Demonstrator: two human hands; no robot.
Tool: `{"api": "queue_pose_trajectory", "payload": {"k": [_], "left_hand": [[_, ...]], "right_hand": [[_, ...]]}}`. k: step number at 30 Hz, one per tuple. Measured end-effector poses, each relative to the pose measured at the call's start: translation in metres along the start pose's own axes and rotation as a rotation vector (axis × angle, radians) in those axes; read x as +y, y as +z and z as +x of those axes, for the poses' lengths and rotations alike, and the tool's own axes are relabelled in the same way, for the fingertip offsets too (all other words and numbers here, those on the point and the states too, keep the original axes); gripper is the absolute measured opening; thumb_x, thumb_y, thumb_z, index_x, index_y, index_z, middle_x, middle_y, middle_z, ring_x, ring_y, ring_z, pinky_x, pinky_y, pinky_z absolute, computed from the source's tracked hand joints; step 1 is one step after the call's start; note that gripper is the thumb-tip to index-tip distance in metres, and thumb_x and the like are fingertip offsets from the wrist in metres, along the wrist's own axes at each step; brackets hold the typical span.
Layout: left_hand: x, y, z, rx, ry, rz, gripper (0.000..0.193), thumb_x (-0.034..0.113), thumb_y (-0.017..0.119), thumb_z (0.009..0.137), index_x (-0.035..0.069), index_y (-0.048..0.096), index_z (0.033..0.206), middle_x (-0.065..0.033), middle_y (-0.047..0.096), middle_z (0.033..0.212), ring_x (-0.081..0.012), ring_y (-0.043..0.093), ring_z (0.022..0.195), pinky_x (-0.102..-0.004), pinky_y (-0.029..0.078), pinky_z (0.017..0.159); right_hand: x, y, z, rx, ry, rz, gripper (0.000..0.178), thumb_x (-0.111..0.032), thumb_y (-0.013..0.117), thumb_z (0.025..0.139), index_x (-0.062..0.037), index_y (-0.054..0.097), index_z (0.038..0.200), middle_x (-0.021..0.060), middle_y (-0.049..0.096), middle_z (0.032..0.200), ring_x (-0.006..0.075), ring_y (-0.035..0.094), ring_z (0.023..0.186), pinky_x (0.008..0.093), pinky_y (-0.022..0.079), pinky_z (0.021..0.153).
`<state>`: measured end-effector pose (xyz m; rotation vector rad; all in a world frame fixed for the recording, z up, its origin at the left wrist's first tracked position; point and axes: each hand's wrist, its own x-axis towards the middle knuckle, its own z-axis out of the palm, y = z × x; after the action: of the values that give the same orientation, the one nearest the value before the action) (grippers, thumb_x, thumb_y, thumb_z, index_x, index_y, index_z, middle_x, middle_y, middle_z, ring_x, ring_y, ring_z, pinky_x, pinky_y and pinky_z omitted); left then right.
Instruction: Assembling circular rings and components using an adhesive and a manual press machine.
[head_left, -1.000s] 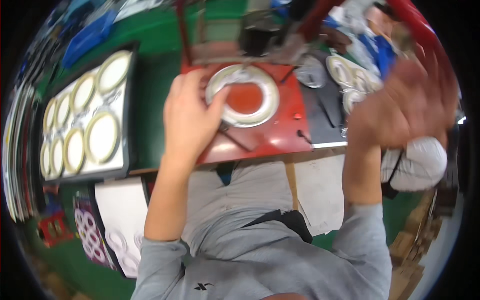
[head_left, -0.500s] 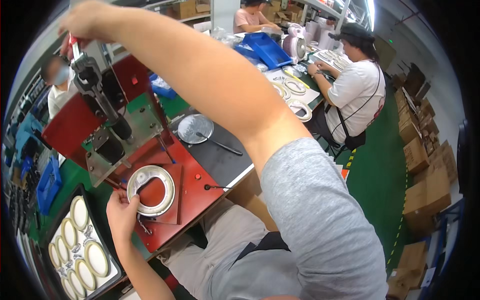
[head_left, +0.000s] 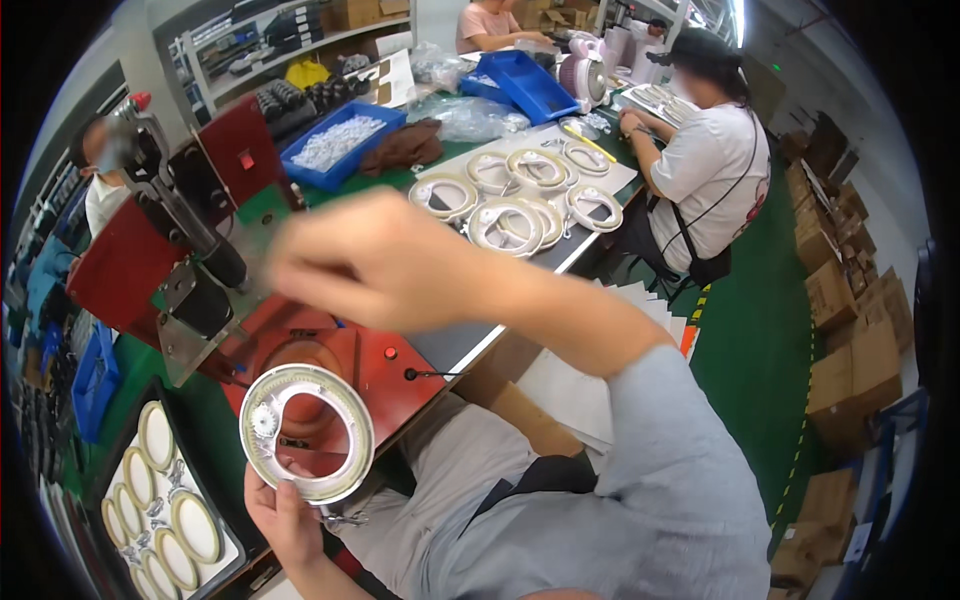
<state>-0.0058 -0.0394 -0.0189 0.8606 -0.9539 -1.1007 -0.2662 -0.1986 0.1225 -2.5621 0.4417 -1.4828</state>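
Left hand (head_left: 285, 515): thumb above the rim and fingers beneath, closed on the near-left edge of a white ring (head_left: 357, 432). Half a second earlier the ring lay flat on the red base (head_left: 405, 375) under the press (head_left: 205, 255); it is now lifted clear and nearer the wearer, over the base's near edge, and a small white gear (head_left: 264, 420) shows on its left side. The round seat (head_left: 300, 362) in the base is exposed. Right hand (head_left: 385, 258): previously up at the red knob (head_left: 141, 101) of the press lever, it is now lower, right of the press, above the desk (head_left: 448, 345), fingers curled; blur prevents telling whether it holds anything. Further rings (head_left: 505, 228) lie on the far right of the desk. A black tray (head_left: 214, 478) of rings stands at left.
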Motion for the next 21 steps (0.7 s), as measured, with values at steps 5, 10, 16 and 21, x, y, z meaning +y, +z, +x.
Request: {"api": "queue_pose_trajectory", "payload": {"k": [5, 10, 16, 21], "left_hand": [[-0.025, 0.049, -0.004, -0.105, -0.093, 0.01, 0.053, 0.035, 0.077, 0.091, -0.002, 0.054, 0.12, -0.0081, 0.066, 0.091, -0.0056, 0.053, 0.058, -0.0179, 0.038, 0.044], [-0.052, 0.112, -0.016, -0.233, -0.258, -0.022, 0.038, 0.022, 0.075, 0.095, 0.002, 0.053, 0.119, -0.0078, 0.066, 0.097, -0.0091, 0.06, 0.067, -0.0208, 0.047, 0.055], [-0.089, 0.133, -0.022, -0.642, -0.389, 0.082, 0.019, 0.004, 0.072, 0.093, -0.001, 0.063, 0.109, -0.0032, 0.066, 0.098, -0.0068, 0.06, 0.082, -0.0233, 0.05, 0.076], [-0.11, 0.135, -0.06, -0.863, -0.593, 0.279, 0.009, 0.011, 0.072, 0.096, 0.003, 0.068, 0.098, 0.0032, 0.066, 0.086, -0.0049, 0.059, 0.08, -0.0227, 0.049, 0.073]], "right_hand": [[-0.038, -0.011, -0.131, -0.287, 0.978, 0.704, 0.033, -0.031, 0.054, 0.106, -0.0038, 0.057, 0.125, 0.0073, 0.069, 0.085, 0.012, 0.063, 0.068, 0.0288, 0.052, 0.063], [-0.061, -0.022, -0.183, 0.078, 1.204, 0.919, 0.03, -0.028, 0.055, 0.106, -0.0059, 0.057, 0.127, 0.0013, 0.064, 0.09, 0.0067, 0.058, 0.064, 0.0213, 0.046, 0.056], [-0.01, -0.098, -0.235, 0.695, 1.272, 0.706, 0.031, -0.03, 0.055, 0.103, -0.0032, 0.064, 0.116, -0.0013, 0.063, 0.079, 0.0035, 0.051, 0.056, 0.02, 0.034, 0.044], [0.036, -0.189, -0.287, 0.991, 1.187, 0.222, 0.027, -0.032, 0.056, 0.104, -0.0054, 0.063, 0.105, -0.0016, 0.057, 0.077, 0.0049, 0.049, 0.061, 0.0208, 0.034, 0.05]]}}
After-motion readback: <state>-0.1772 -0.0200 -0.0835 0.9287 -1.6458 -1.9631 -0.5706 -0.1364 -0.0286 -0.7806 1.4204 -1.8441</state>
